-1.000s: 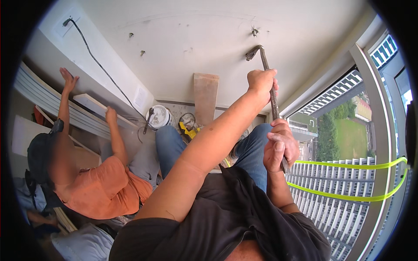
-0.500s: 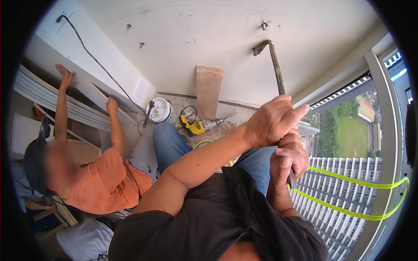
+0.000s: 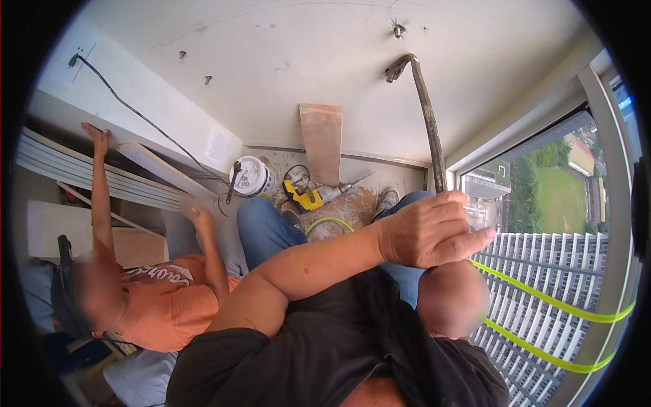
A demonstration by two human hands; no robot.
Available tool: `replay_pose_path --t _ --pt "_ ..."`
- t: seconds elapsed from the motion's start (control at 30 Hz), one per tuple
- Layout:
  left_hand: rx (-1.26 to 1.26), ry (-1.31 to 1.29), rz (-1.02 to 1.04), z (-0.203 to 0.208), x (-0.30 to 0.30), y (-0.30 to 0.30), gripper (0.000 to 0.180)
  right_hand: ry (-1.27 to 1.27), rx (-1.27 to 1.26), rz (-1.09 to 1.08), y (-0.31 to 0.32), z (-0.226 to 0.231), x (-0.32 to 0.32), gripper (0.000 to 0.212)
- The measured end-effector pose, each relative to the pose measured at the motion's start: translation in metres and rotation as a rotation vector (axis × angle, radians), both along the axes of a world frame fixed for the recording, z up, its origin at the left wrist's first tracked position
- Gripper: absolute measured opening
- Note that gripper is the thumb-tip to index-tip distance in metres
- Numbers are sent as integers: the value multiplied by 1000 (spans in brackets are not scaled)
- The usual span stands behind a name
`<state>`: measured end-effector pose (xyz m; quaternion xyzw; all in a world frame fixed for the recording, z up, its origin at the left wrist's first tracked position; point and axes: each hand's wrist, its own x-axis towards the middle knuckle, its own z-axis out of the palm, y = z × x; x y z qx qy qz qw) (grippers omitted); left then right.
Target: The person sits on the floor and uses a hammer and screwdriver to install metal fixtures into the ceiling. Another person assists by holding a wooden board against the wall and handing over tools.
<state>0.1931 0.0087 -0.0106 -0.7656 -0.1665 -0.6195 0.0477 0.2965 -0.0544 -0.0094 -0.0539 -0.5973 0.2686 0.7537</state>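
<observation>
A long, worn pry bar (image 3: 426, 112) with a hooked end rises in front of the pale wall, its hook just below a metal anchor bolt (image 3: 399, 30). I cannot tell whether the hook touches the wall. My left hand (image 3: 430, 232) reaches across my body and is closed round the bar's lower part, with one digit sticking out to the right. Below it is my right hand (image 3: 453, 298), too blurred for its fingers to show. The bar's bottom end is hidden behind the hands.
A yellow power drill (image 3: 308, 197), a white bucket (image 3: 251, 178) and a leaning board (image 3: 321, 142) are ahead. At left, a co-worker in an orange shirt (image 3: 166, 295) kneels by stacked panels (image 3: 88, 169). A window (image 3: 542, 186) and a neon-yellow strap (image 3: 549, 292) lie right.
Both hands have come lower and nearer my body along with the bar. My left hand's fingers are more curled. The co-worker's nearer hand has left the board and dropped toward me.
</observation>
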Motion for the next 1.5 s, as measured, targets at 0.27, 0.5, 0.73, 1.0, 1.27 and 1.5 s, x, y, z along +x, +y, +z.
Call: replay_pose_path --t 0.27,0.5,0.73,1.0,1.27,1.5 --pt "4 153 -53 7 0 12 33 108 138 -47 14 -1 -6 31" --pt "24 124 -95 14 -4 17 31 140 138 -30 12 5 -6 29" --pt "13 75 -90 13 -13 12 27 -5 177 -34 15 15 -15 25" --pt "-43 162 -108 24 -15 11 28 -3 87 -107 0 21 -13 29" --pt "-517 -307 57 16 -43 16 42 -380 104 237 10 42 21 17" --pt "-1535 -1154 -596 26 -72 69 19 -477 314 185 7 31 -20 25"
